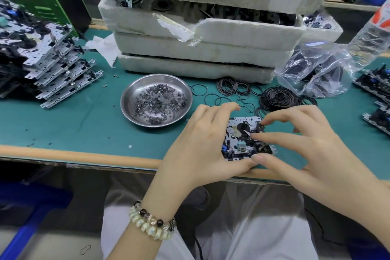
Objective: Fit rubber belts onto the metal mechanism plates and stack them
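L hand [202, 143] grips silver metal mechanism plate [242, 120] at green desk's [84, 129] front edge. R hand [306, 145] pinches its near side, fingers curled. Black rubber belts [278, 97] lie behind.

My left hand [202, 143] covers the plate's [242, 131] left edge, and my right hand [295, 145] hides its right side. I cannot tell what the right fingertips [267, 121] pinch, if anything. The stack [63, 74] at the left is cut by the frame edge, as are the plates [373, 84] at the right. The bottle [369, 34] is blurred and cropped. The bits in the dish [128, 93] are too small for me to name. The bag's [316, 74] contents are a dark smear behind plastic. The foam trays [200, 36] hide most of their load, and the top one runs out of frame.
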Demonstrator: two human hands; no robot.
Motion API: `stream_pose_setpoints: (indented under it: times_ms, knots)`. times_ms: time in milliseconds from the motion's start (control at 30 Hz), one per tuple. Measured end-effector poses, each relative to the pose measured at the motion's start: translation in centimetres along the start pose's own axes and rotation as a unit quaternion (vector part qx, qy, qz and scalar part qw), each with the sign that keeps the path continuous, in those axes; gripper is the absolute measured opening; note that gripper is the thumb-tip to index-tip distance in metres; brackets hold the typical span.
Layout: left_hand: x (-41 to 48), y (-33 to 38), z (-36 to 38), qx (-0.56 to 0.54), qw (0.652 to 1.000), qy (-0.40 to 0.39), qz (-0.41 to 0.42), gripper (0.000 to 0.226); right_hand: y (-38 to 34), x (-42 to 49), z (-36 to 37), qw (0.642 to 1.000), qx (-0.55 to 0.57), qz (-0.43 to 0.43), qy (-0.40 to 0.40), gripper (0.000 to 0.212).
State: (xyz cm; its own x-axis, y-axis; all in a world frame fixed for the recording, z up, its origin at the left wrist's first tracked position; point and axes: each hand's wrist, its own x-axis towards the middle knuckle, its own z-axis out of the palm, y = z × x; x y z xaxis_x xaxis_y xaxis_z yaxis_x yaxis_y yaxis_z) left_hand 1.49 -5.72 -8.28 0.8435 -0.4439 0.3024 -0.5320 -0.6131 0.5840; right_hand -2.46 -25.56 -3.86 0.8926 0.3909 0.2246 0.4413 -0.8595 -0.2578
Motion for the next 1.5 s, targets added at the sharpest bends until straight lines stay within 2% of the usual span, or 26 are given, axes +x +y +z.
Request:
stream_pose_setpoints:
  times_ms: [133,300,367,467,533,600,733,833,933,1167,1333,1500]
  knots:
    - [-0.1,-0.1,-0.1,-0.019,1.000,0.011,0.014,0.086,0.2,0.0,-0.1,1.000,-0.005,-0.023,0.011,0.054]
    - [0.0,-0.3,0.0,0.007,0.998,-0.003,0.064,0.093,1.0,0.6,-0.6,0.996,0.042,-0.036,-0.073,0.097]
    - [0.1,-0.3,-0.1,0.046,0.996,-0.025,0.069,0.098,1.1,0.8,-0.2,0.990,0.092,-0.029,-0.108,0.105]
    - [0.1,-0.3,-0.4,0.057,0.996,-0.047,0.050,0.099,1.3,1.1,0.5,0.978,0.170,0.011,-0.123,0.106]
    - [0.1,-0.5,-0.5,0.024,0.998,-0.045,0.034,0.090,1.4,1.4,1.0,0.972,0.191,0.034,-0.130,0.106]
    - [0.0,-0.6,-0.6,-0.019,1.000,-0.023,0.003,0.079,1.3,1.7,1.3,0.970,0.196,0.039,-0.138,0.103]
    - [-0.1,-0.9,-0.4,-0.073,0.996,0.029,-0.049,0.065,1.0,2.5,1.7,0.977,0.156,0.024,-0.140,0.083]
    - [-0.1,-1.0,-0.3,-0.089,0.994,0.025,-0.051,0.064,0.8,2.7,2.0,0.981,0.166,0.013,-0.104,0.073]
    - [-0.1,-1.3,-0.1,-0.097,0.994,0.021,-0.050,0.066,0.9,2.3,1.8,0.983,0.175,0.014,-0.058,0.072]
    - [-0.2,-1.8,0.2,-0.094,0.995,-0.005,-0.044,0.067,4.9,-1.1,-2.4,0.982,0.170,0.066,0.054,0.067]
    - [-0.3,-1.8,0.2,-0.065,0.998,0.000,-0.021,0.063,11.8,-4.2,-6.3,0.969,0.119,0.168,0.136,0.071]
    - [-0.1,-1.8,0.3,-0.044,0.999,-0.006,-0.006,0.068,17.8,-6.4,-8.3,0.946,0.077,0.289,0.126,0.073]
